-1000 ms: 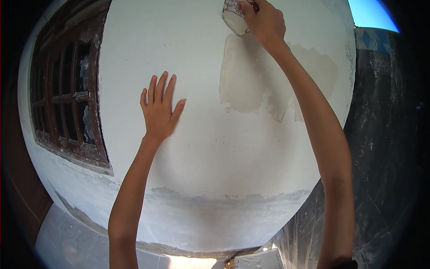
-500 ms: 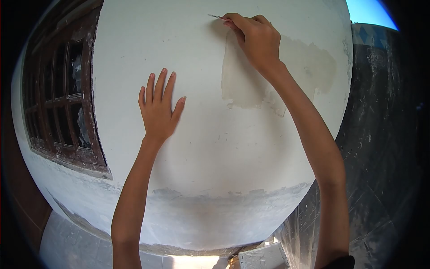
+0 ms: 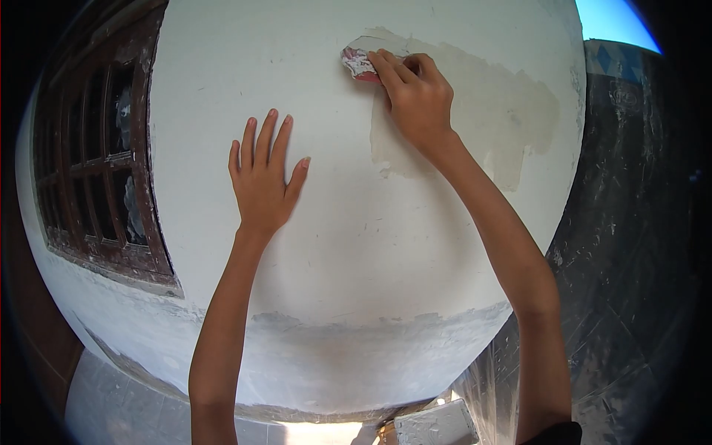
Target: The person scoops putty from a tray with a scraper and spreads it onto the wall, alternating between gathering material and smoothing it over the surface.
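Note:
A white wall (image 3: 334, 245) fills the middle of the head view. On its upper right is a damp-looking beige patch of filler (image 3: 497, 111) with ragged edges. My right hand (image 3: 419, 93) grips a putty knife (image 3: 360, 65), a flat reddish scraper smeared with white paste, held against the wall at the patch's upper left edge. Part of the tool is hidden behind my fingers. To the left and lower, my left hand (image 3: 263, 182) lies flat on bare wall with its fingers spread, holding nothing.
At the left is a dark wooden window (image 3: 96, 163) with small panes. A dark, paint-spotted surface (image 3: 623, 222) runs along the right. Down by the wall's foot stands a white-smeared block-like container (image 3: 436, 425). A rough grey band (image 3: 334, 341) crosses the lower wall.
My right hand has moved down and slightly left, and the scraper has turned so its smeared face shows. The beige coating now reaches higher near it. My left hand stays put.

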Tool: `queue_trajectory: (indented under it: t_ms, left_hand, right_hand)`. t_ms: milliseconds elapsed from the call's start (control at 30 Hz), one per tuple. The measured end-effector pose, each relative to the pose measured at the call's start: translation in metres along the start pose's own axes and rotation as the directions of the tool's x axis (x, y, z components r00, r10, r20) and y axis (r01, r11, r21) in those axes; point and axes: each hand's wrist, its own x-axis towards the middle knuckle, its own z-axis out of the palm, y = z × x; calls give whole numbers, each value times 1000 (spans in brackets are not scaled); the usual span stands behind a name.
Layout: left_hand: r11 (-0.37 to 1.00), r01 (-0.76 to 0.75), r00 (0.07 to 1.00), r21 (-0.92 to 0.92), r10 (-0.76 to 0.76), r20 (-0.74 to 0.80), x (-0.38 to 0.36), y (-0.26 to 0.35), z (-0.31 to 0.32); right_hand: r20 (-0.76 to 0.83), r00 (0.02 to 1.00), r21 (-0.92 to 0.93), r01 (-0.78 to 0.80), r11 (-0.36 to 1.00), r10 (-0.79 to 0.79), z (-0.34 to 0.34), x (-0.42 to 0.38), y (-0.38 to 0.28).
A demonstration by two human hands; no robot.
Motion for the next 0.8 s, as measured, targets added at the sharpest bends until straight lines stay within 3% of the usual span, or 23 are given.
queue_trajectory:
  t_ms: [333,533,600,667,800]
  left_hand:
    - [1000,10,1000,-11,-10,-1,-1,2,0]
    - [1000,14,1000,-11,-14,-5,-1,2,-1]
    - [1000,17,1000,-14,-17,-1,0,2,-2]
    - [1000,13,1000,-10,-13,-6,-3,1,-1]
    - [1000,11,1000,0,-11,-7,-1,0,0]
  right_hand:
    - [33,999,-8,31,999,-31,-16,-29,-30]
    - [91,996,92,-8,996,0,-41,-50,-59]
    - [72,997,141,-35,989,25,-49,-42,-51]
    - [199,975,252,-153,956,104,-63,-23,-38]
    - [127,985,182,-139,973,117,-46,17,-7]
